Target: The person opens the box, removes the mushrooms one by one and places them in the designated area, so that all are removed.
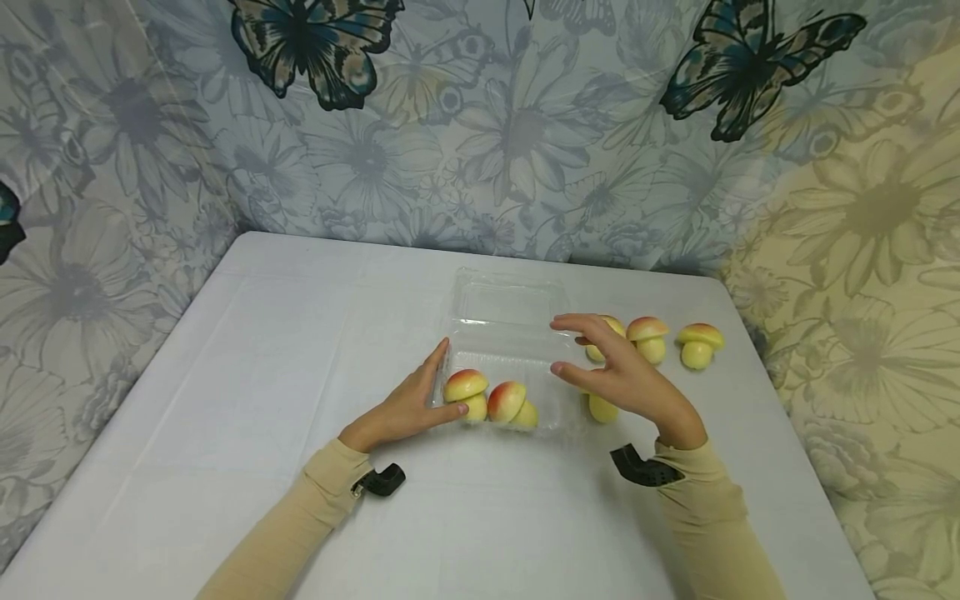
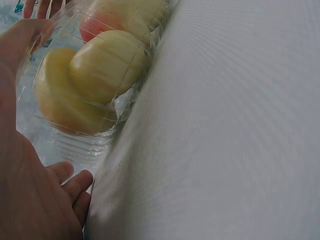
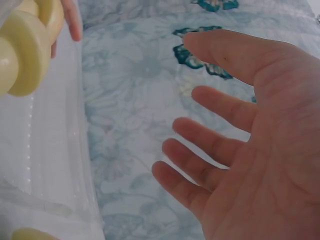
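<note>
A clear plastic clamshell container lies with its lid folded back away from me. Two toy mushrooms with red-yellow caps sit inside along the front wall, a left one and a right one. My left hand holds the container's left side, its thumb over the front corner by the left mushroom and its fingers along the outer wall. Spread and holding nothing, my right hand hovers by the container's right edge. In the right wrist view its fingers are apart, with nothing in the palm.
Right of the container stand more mushrooms: one behind my right hand, one farther right, one partly hidden by the fingers and one below the hand. A white cloth covers the table, which meets patterned walls.
</note>
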`<state>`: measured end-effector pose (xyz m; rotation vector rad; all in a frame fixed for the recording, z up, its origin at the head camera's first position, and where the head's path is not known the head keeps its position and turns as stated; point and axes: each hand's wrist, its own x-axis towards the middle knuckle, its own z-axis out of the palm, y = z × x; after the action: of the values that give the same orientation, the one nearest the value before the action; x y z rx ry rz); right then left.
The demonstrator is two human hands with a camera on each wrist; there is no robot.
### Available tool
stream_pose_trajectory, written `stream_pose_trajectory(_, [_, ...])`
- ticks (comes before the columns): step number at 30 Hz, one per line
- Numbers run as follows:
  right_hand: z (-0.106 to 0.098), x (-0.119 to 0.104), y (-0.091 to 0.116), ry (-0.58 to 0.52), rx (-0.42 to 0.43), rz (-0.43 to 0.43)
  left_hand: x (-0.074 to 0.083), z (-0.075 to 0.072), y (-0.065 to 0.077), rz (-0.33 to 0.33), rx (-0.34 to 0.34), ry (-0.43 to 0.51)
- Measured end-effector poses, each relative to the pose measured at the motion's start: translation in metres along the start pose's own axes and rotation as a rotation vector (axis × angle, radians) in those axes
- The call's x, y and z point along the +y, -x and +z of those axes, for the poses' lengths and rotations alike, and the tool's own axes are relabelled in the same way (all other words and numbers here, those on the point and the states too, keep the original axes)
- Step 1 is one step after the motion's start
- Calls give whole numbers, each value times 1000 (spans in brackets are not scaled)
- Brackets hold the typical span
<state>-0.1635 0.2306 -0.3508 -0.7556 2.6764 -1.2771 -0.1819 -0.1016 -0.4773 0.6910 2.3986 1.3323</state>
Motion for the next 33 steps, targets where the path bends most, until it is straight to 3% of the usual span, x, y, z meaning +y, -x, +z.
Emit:
stream_pose_trajectory(12, [8, -5, -8, 39, -30, -82, 0, -1, 0, -1, -8, 18])
stream_pose_trajectory(33, [22, -1, -11, 18, -98, -83, 3, -2, 0, -15, -13, 10])
